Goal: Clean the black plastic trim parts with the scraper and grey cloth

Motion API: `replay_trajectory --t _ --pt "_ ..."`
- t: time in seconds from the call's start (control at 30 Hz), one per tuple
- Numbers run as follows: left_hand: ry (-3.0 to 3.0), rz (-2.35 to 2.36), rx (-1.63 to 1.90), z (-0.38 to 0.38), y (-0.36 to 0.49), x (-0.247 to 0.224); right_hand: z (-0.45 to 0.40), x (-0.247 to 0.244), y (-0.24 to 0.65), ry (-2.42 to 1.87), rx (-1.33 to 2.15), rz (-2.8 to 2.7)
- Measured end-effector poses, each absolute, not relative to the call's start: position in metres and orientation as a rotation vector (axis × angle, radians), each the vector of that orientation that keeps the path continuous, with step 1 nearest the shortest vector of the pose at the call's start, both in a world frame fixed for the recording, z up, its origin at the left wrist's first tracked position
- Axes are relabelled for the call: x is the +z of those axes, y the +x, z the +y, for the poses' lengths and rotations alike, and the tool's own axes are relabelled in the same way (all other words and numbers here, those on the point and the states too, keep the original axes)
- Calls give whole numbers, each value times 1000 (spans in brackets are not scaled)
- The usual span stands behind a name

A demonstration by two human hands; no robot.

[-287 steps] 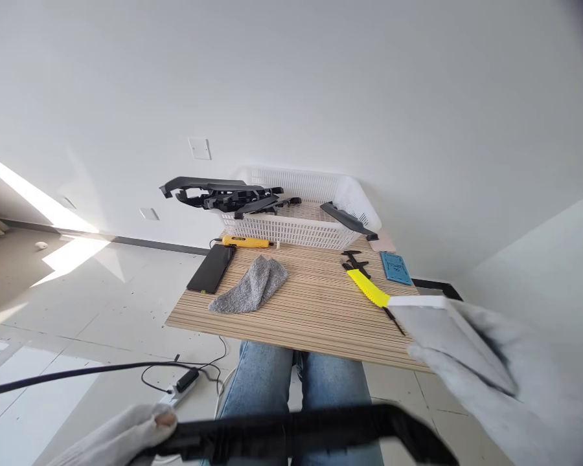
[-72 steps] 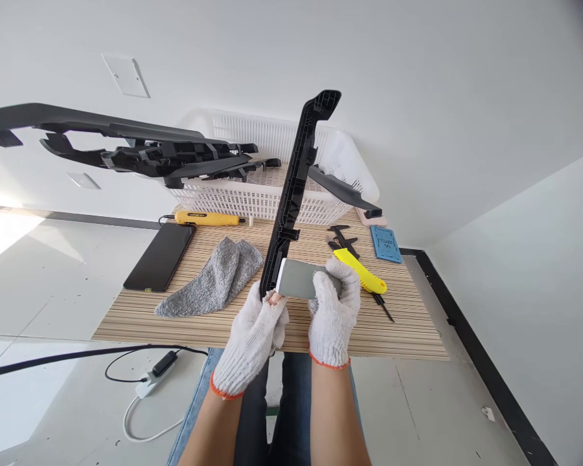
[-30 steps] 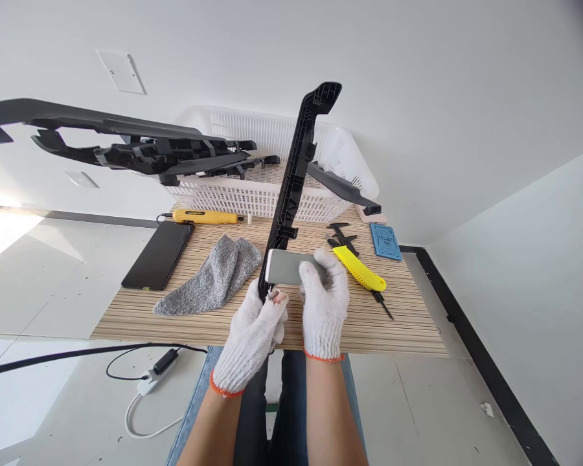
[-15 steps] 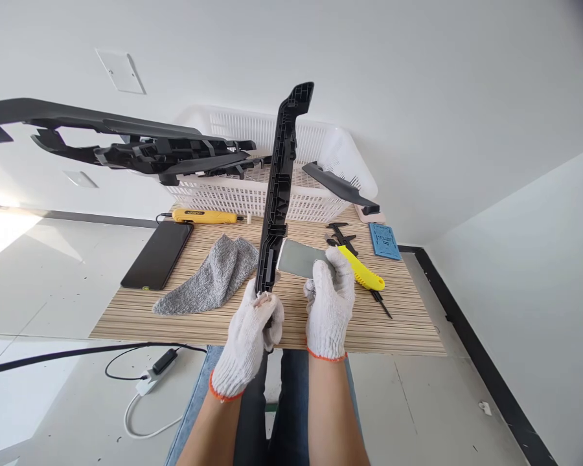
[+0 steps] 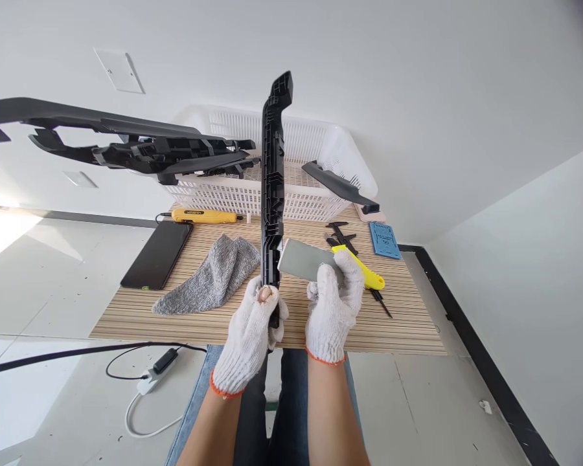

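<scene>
Black plastic strip held up over the near part of the table, in front of the white basket. Long axis near vertical in view, hooked end uppermost. Compared with half a second ago: top swung left, strip straighter, ribbed face turned more edge-on. Left hand, gloved, pinches its lower end, bare thumb tip showing. Right hand, gloved, pinches a grey block between thumb and curled fingers; block's end at strip's right edge, contact unclear.
</scene>
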State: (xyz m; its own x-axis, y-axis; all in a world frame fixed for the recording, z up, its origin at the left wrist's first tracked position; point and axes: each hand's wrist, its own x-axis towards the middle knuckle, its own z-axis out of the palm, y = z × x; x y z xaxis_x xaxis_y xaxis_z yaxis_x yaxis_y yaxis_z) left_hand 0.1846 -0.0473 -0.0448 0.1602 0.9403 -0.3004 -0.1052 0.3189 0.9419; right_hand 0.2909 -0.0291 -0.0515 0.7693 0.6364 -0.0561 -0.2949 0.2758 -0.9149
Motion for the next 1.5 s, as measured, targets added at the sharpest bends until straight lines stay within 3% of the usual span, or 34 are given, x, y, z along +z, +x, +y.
replay_trajectory --t 0.57,1.17,1.5 --pt "953 1122 937 -46 186 -57 -26 -57 293 -1257 764 -437" --pt "1111 1252 878 -50 188 -37 -24 -46 291 -1213 898 -428" --pt "957 1295 926 -49 189 -35 -28 -45 292 -1181 778 -250"
